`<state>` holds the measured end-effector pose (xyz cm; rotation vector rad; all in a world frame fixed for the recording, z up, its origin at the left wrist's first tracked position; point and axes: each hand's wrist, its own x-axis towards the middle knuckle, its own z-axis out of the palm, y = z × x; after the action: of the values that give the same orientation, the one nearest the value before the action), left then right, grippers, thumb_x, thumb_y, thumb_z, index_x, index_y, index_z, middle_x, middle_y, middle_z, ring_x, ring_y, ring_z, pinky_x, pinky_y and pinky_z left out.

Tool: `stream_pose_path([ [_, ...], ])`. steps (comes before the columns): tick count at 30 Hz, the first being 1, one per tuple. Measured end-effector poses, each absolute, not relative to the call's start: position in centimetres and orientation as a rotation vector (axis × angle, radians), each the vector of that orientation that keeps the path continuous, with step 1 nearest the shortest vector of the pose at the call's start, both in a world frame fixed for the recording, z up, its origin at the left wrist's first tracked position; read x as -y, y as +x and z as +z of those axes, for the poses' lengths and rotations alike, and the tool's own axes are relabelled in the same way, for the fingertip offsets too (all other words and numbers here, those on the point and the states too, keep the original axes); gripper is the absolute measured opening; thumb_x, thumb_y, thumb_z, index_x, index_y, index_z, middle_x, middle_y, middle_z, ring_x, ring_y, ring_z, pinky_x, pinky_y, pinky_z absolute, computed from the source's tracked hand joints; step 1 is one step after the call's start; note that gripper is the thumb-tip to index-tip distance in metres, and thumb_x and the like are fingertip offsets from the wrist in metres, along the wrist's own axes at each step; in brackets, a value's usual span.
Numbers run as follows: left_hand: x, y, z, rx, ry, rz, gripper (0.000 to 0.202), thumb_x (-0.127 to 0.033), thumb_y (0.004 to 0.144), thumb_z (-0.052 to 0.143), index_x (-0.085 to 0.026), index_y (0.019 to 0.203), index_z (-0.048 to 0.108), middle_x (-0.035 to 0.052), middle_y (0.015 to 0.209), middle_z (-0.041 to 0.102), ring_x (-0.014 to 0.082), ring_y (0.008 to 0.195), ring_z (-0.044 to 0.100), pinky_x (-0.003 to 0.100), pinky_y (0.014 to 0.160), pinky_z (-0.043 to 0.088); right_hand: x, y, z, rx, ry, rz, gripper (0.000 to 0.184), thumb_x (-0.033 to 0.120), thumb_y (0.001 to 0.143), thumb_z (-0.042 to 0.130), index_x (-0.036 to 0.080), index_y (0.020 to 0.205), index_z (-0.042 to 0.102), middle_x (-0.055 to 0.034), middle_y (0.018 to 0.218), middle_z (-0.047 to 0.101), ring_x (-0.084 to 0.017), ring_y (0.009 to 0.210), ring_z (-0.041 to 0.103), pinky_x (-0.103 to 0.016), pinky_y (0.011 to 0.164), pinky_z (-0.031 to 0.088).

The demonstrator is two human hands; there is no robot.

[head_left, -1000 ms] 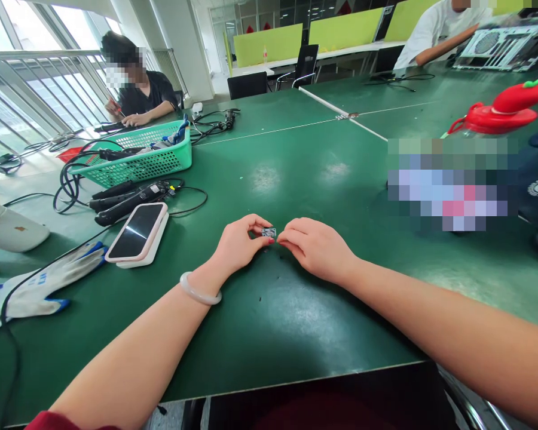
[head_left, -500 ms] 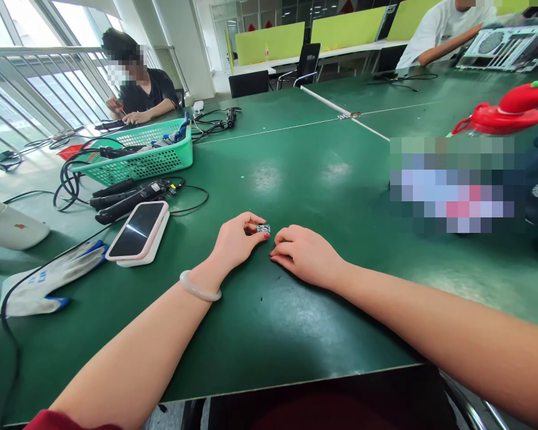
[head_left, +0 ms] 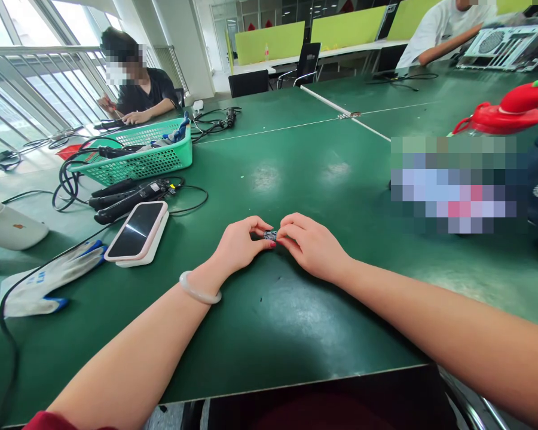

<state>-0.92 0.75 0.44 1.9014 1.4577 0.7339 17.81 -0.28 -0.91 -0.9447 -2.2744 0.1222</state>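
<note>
A tiny dark circuit-board part (head_left: 270,235) sits between my two hands, just above the green table (head_left: 296,173). My left hand (head_left: 240,245), with a pale bangle on its wrist, pinches the part's left side with thumb and fingertips. My right hand (head_left: 311,246) meets it from the right, its fingers curled and pinched on the part's other side. Both hands rest on the table near its front edge.
A phone on a white pad (head_left: 137,232) lies left of my hands, with black tools and cables (head_left: 125,196) and a green basket (head_left: 138,156) beyond. White work gloves (head_left: 40,280) lie at the left. A red-lidded bottle (head_left: 502,113) stands at the right. Two other people sit at the far side.
Half a second ago my right hand lay apart from the part, which only my left hand held. The right hand has moved back in and pinched the part again.
</note>
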Motion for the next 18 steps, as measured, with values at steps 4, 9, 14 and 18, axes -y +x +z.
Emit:
stream_pose_path([
  [4,-0.37,-0.5,0.81,-1.369,1.9,0.709,0.029,-0.033,0.064,0.076,-0.02,0.088,0.067,-0.0003,0.082,0.069,0.016,0.081,0.062,0.031,0.081,0.046,0.1,17.98,-0.9,2.23,-0.917,0.101,0.013,0.019,0.09,0.051,0.018,0.083,0.063,-0.0069,0.093,0.061,-0.017,0.083,0.058,-0.031,0.076,0.05],
  [9,-0.28,-0.36,0.87,-1.291,1.82,0.726,0.029,-0.03,0.062,0.078,-0.018,0.086,0.066,0.0,0.08,0.068,0.0153,0.08,0.062,0.03,0.08,0.047,0.04,18.11,-0.97,2.217,-0.926,0.156,0.014,0.02,0.089,0.053,0.018,0.082,0.064,-0.0063,0.094,0.062,-0.017,0.082,0.058,-0.031,0.074,0.049],
  [14,-0.2,-0.42,0.94,-1.242,1.796,0.739,0.03,-0.03,0.062,0.078,-0.017,0.087,0.065,0.0005,0.08,0.068,0.015,0.079,0.062,0.031,0.08,0.047,0.07,18.36,-0.79,2.152,-0.979,0.311,0.01,0.02,0.086,0.057,0.019,0.082,0.065,-0.0044,0.093,0.061,-0.015,0.081,0.059,-0.028,0.073,0.049],
  [18,-0.27,-0.44,0.98,-1.245,1.801,0.758,0.029,-0.029,0.062,0.078,-0.017,0.086,0.066,0.0011,0.08,0.069,0.0151,0.08,0.062,0.032,0.082,0.047,0.15,18.48,-0.51,2.102,-1.007,0.395,0.009,0.02,0.085,0.058,0.019,0.081,0.066,-0.0039,0.093,0.061,-0.014,0.076,0.058,-0.028,0.069,0.048],
])
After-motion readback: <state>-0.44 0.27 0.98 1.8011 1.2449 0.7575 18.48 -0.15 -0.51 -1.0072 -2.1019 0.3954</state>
